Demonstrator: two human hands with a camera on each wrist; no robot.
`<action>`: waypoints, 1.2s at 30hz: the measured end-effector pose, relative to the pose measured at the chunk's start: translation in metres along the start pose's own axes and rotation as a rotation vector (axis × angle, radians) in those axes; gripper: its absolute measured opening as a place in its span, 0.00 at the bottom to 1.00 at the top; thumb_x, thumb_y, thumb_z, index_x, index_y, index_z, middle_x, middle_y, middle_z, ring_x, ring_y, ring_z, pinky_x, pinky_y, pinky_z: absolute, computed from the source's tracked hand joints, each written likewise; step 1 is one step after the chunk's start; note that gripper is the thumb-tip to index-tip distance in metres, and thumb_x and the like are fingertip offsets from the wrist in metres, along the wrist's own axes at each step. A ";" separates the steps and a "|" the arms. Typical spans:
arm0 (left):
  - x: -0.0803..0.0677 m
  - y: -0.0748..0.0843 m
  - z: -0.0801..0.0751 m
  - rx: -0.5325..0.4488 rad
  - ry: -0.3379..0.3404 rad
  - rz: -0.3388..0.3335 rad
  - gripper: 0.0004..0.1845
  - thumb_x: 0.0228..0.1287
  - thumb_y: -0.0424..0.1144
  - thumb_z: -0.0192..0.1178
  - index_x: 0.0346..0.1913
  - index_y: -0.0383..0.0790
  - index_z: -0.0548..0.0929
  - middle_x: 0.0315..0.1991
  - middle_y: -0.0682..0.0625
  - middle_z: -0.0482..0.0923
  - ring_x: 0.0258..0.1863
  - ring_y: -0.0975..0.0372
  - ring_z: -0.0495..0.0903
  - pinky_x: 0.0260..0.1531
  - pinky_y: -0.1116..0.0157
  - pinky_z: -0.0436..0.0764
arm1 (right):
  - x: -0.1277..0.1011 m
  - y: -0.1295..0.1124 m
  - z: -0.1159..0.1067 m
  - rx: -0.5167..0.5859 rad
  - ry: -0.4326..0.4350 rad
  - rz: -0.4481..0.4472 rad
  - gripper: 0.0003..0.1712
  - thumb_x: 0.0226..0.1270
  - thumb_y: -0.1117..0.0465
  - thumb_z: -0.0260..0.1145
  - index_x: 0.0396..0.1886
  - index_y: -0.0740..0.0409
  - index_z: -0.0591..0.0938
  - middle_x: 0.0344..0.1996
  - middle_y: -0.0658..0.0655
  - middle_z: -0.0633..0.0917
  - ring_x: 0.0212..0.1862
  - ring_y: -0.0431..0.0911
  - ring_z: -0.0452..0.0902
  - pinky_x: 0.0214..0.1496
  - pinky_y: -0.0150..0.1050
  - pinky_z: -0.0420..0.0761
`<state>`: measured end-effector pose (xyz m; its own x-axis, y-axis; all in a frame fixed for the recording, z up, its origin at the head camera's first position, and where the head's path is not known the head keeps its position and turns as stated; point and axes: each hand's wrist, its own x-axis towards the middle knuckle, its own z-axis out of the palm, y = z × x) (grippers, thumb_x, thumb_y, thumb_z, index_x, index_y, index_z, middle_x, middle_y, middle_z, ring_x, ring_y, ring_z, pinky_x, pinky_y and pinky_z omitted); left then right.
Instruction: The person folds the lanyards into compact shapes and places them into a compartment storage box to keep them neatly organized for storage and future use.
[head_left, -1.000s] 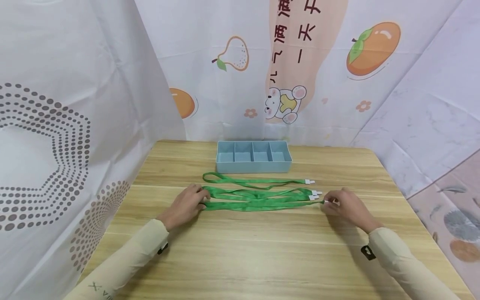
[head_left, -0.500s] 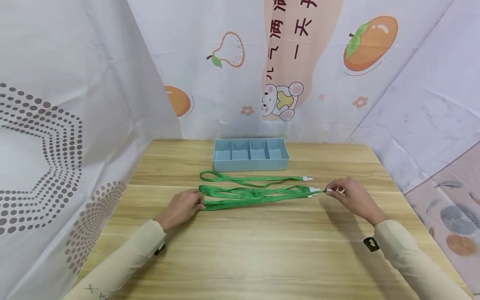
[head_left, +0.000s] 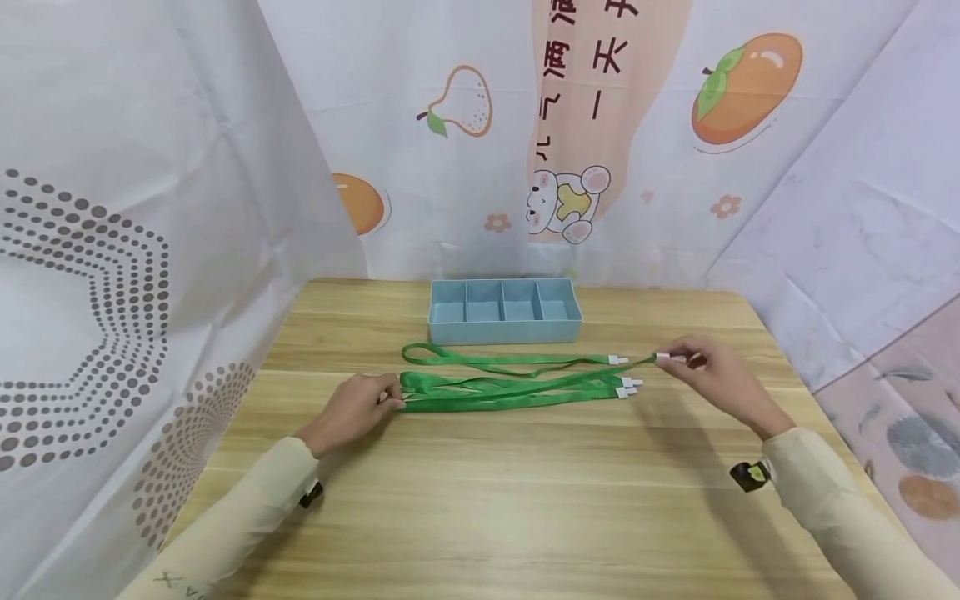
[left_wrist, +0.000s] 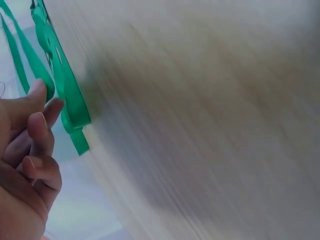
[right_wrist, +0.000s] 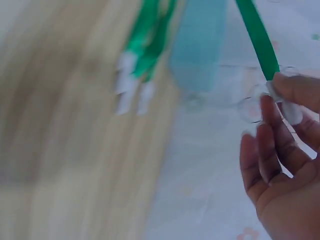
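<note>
My left hand (head_left: 356, 408) pinches the looped end of a green lanyard (right_wrist: 259, 42) between thumb and index finger, its other fingers loosely curled. My right hand (head_left: 716, 379) holds the lanyard's white clip (head_left: 663, 357) between thumb and fingertips. Stretched between both hands, the strap slants above the other lanyards, lifted off the table. Beneath it lie more green lanyards (head_left: 517, 405), their white clips (head_left: 625, 392) pointing right. Farther back, another green lanyard (head_left: 480, 362) lies alone with its loop to the left.
A light blue tray (head_left: 504, 334) with several compartments stands behind the lanyards on the wooden table (head_left: 480, 500). Printed curtains (head_left: 420, 208) enclose the back and sides.
My right hand has lifted the clip end and carried it toward the back. The held lanyard has swung from the front of the row to slant across the others. My left hand keeps its pinch.
</note>
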<state>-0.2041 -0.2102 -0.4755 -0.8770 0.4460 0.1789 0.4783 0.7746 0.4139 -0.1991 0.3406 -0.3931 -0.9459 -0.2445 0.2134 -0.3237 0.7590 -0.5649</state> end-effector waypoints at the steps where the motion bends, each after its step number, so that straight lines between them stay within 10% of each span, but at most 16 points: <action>1: 0.000 0.000 0.000 0.000 -0.009 0.009 0.07 0.63 0.38 0.74 0.32 0.51 0.84 0.29 0.62 0.83 0.25 0.70 0.73 0.27 0.66 0.76 | 0.002 -0.006 -0.004 0.039 0.006 0.020 0.09 0.73 0.54 0.71 0.46 0.52 0.89 0.41 0.51 0.87 0.39 0.42 0.79 0.39 0.31 0.78; 10: 0.018 0.017 0.002 0.064 -0.054 0.082 0.05 0.65 0.44 0.73 0.36 0.48 0.88 0.34 0.59 0.85 0.32 0.69 0.79 0.34 0.63 0.82 | 0.036 -0.081 -0.032 0.276 -0.011 0.012 0.13 0.72 0.50 0.72 0.49 0.51 0.88 0.45 0.52 0.87 0.41 0.46 0.82 0.41 0.34 0.80; 16: 0.053 0.070 -0.009 -0.220 -0.022 0.094 0.10 0.72 0.48 0.67 0.48 0.48 0.90 0.40 0.59 0.86 0.21 0.66 0.75 0.24 0.64 0.77 | 0.058 -0.129 -0.035 0.324 -0.029 -0.140 0.08 0.69 0.55 0.75 0.43 0.52 0.89 0.41 0.53 0.86 0.43 0.49 0.79 0.43 0.33 0.81; 26: 0.117 0.158 -0.038 -0.428 0.251 0.293 0.17 0.74 0.50 0.64 0.56 0.46 0.89 0.42 0.59 0.86 0.19 0.67 0.72 0.22 0.66 0.74 | 0.087 -0.179 -0.028 0.248 0.027 -0.214 0.07 0.67 0.52 0.76 0.41 0.47 0.90 0.36 0.49 0.88 0.36 0.47 0.81 0.38 0.34 0.80; 30: 0.131 0.176 -0.043 -0.531 0.301 0.321 0.17 0.75 0.51 0.62 0.55 0.47 0.90 0.46 0.59 0.86 0.20 0.65 0.73 0.23 0.65 0.74 | 0.096 -0.191 -0.025 0.221 0.063 -0.271 0.06 0.67 0.55 0.76 0.41 0.49 0.91 0.36 0.48 0.88 0.36 0.44 0.80 0.41 0.34 0.80; 36: 0.143 0.188 -0.050 -0.671 0.417 0.392 0.10 0.76 0.42 0.63 0.46 0.42 0.91 0.27 0.56 0.80 0.17 0.64 0.71 0.21 0.64 0.71 | 0.104 -0.205 -0.028 0.161 0.135 -0.355 0.06 0.66 0.60 0.77 0.41 0.55 0.91 0.33 0.49 0.88 0.33 0.41 0.80 0.40 0.31 0.79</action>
<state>-0.2419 -0.0236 -0.3276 -0.6636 0.3227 0.6750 0.7352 0.1145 0.6681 -0.2304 0.1763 -0.2323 -0.7666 -0.3844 0.5144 -0.6390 0.5351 -0.5526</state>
